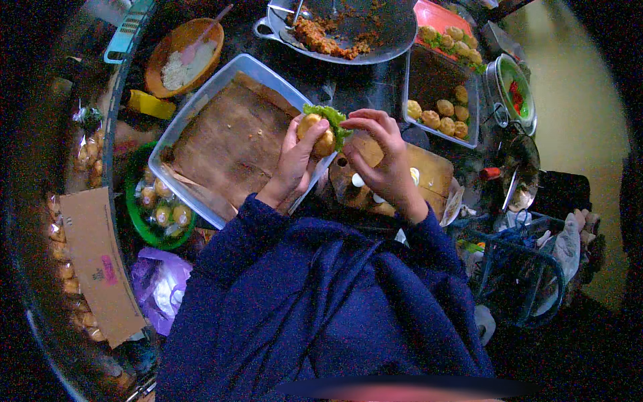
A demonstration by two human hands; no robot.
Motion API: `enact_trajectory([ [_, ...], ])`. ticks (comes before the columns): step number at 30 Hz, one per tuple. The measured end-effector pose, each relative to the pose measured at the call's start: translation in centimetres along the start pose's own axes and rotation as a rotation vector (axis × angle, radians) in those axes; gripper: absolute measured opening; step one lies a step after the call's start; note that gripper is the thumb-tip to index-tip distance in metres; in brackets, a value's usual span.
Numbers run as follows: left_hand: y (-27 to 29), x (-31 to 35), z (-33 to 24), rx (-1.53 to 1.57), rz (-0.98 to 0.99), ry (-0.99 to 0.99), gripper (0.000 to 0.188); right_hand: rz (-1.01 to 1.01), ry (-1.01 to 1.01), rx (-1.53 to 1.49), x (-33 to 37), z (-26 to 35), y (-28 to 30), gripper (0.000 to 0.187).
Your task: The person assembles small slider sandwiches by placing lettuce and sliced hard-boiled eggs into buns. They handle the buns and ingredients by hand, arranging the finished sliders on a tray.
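Observation:
My left hand [293, 157] is wrapped round a small golden bun [325, 139], with green lettuce [333, 115] sticking out of its far and right sides. My right hand [385, 161] hovers just right of the bun, fingers curved and apart, fingertips close to the lettuce edge; whether they touch it I cannot tell. Below my right hand lies a wooden cutting board [435, 171] with white pieces, possibly egg, partly hidden by the hand. A plastic tub [248, 61] lined with brown paper [231, 130] sits beneath and left of my left hand.
A wok [395, 43] with reddish-brown filling stands at the far side. Right of it, a tub [439, 135] holds several buns, with filled buns [459, 43] behind. An orange bowl [155, 70] with white contents, a green basket [134, 214] and a blue basket [509, 264] stand around.

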State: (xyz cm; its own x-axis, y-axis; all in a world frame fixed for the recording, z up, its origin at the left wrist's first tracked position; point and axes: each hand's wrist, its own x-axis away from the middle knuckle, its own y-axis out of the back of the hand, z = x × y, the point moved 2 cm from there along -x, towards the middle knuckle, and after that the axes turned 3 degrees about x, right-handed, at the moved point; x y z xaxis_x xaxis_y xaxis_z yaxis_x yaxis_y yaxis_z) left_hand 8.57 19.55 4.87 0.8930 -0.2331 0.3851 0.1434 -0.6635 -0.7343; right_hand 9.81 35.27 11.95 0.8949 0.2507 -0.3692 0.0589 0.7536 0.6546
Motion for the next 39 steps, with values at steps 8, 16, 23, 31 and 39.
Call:
enact_trajectory([
  [8,1.1,0.0,0.9,-0.1,-0.083,0.054,0.045,-0.07,-0.076,0.13,2.8,-1.0,-3.0,0.034],
  [16,2.6,0.0,1.6,-0.144,-0.127,0.125,0.046,-0.103,-0.183,-0.06,4.3,-2.0,-4.6,0.028],
  [23,2.9,0.1,1.8,-0.198,-0.154,0.148,0.043,-0.085,-0.238,-0.105,4.8,-2.7,-4.8,0.024],
  [31,2.5,0.2,2.1,-0.203,-0.153,0.187,0.042,-0.128,-0.268,-0.114,4.9,-3.7,-5.5,0.019],
  [39,1.7,1.3,1.3,-0.111,-0.136,0.249,0.045,-0.159,-0.285,-0.008,4.7,-3.7,-4.8,0.017],
])
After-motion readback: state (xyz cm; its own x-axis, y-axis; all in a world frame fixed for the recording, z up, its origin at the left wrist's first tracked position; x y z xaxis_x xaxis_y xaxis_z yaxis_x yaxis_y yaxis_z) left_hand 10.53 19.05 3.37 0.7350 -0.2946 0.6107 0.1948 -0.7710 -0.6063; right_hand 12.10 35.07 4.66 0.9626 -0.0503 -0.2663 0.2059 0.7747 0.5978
